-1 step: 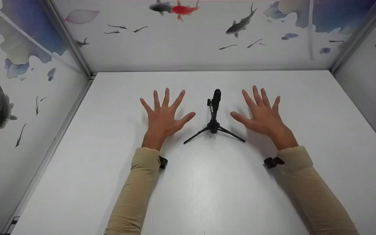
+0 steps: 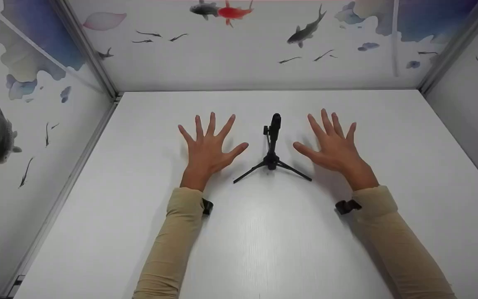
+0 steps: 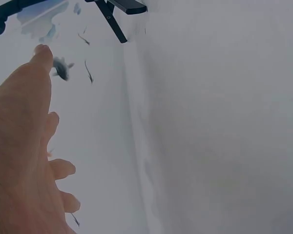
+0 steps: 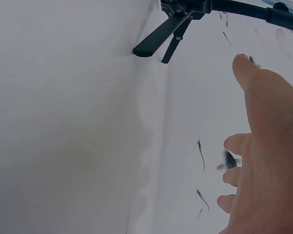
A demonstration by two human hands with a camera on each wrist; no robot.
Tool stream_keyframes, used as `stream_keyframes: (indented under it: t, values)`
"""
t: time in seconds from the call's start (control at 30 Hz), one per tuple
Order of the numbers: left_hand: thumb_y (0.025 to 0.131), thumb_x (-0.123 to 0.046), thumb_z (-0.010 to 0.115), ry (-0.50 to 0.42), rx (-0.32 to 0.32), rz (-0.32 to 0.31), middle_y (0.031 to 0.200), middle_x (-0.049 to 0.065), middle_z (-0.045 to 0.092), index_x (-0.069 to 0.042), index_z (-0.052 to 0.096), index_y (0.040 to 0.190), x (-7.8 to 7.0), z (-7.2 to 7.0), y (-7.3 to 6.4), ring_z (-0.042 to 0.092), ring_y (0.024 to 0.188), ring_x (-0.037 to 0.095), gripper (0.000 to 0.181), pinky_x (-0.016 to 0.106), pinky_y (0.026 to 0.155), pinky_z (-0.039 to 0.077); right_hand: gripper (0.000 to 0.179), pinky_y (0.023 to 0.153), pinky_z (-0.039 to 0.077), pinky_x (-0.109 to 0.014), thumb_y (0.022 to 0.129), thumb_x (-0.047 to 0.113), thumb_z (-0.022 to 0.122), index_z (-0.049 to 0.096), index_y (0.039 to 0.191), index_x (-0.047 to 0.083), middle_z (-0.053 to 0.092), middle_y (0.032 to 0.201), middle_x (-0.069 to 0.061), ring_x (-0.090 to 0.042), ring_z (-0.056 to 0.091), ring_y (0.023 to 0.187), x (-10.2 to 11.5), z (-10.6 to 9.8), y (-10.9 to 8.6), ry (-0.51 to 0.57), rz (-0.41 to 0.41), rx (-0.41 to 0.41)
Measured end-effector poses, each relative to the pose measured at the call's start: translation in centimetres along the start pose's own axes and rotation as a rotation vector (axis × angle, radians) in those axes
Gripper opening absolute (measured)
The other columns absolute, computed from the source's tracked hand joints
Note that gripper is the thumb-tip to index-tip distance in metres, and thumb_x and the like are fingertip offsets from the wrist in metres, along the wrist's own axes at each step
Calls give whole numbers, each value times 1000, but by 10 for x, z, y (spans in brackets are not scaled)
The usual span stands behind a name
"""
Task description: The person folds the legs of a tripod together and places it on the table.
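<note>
A small black tripod [image 2: 271, 160] with splayed legs stands on the white table between the hands, a thick dark piece rising at its top. To its left, my left hand [image 2: 208, 151] is spread with fingers straight, the thumb pointing toward the tripod. On the other side my right hand [image 2: 334, 149] is spread the same way. Both hands hold nothing and are apart from the tripod. The left wrist view shows the left hand [image 3: 24, 131] with tripod legs [image 3: 110, 19] at the top. In the right wrist view, tripod legs [image 4: 161, 39] appear above the right hand [image 4: 273, 146].
White panels printed with fish [image 2: 305, 31] and blue washes enclose the table [image 2: 247, 249] at the back, left and right. A metal frame post [image 2: 93, 50] stands at the back left corner. Small black devices sit at the left cuff [image 2: 208, 206] and right cuff [image 2: 347, 206].
</note>
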State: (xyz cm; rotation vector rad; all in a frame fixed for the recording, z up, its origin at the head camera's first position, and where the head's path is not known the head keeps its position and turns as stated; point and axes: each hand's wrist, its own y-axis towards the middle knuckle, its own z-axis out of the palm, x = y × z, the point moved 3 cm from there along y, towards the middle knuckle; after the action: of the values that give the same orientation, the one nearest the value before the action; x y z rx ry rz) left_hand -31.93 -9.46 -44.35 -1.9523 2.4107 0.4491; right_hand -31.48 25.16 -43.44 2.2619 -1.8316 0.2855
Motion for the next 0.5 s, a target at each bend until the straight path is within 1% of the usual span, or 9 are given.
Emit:
stream_keyframes:
  t: [0.13, 0.33, 0.43, 0.5]
  values:
    - [93, -95, 33, -1, 3, 9, 182, 12, 17, -53, 15, 170, -2, -1, 0, 6, 168, 52, 90, 87, 122, -8, 103, 122, -19, -83, 97, 88, 42, 9, 176, 29, -7, 184, -11, -41, -9, 170, -1, 0, 0, 2, -1, -1]
    - [93, -94, 35, -5, 13, 23, 182, 12, 20, -50, 16, 171, -5, 0, 1, 8, 170, 44, 92, 85, 124, -7, 103, 123, -17, -82, 98, 87, 42, 8, 176, 29, -7, 184, -10, -41, -8, 170, -2, 0, 1, 3, -5, 0]
    - [94, -94, 34, -2, 21, 24, 182, 11, 19, -49, 17, 172, -4, 0, 0, 6, 171, 42, 91, 83, 126, -7, 101, 126, -12, -80, 100, 85, 42, 10, 176, 28, -5, 184, -11, -42, -6, 170, -1, 0, 2, 16, -13, -2]
    - [96, -92, 35, -14, 27, 29, 182, 11, 19, -47, 20, 172, -4, 0, 0, 6, 171, 40, 90, 81, 127, -7, 97, 129, -7, -78, 102, 81, 42, 12, 176, 26, -3, 184, -12, -42, -2, 170, -1, 1, 3, 34, -24, -8]
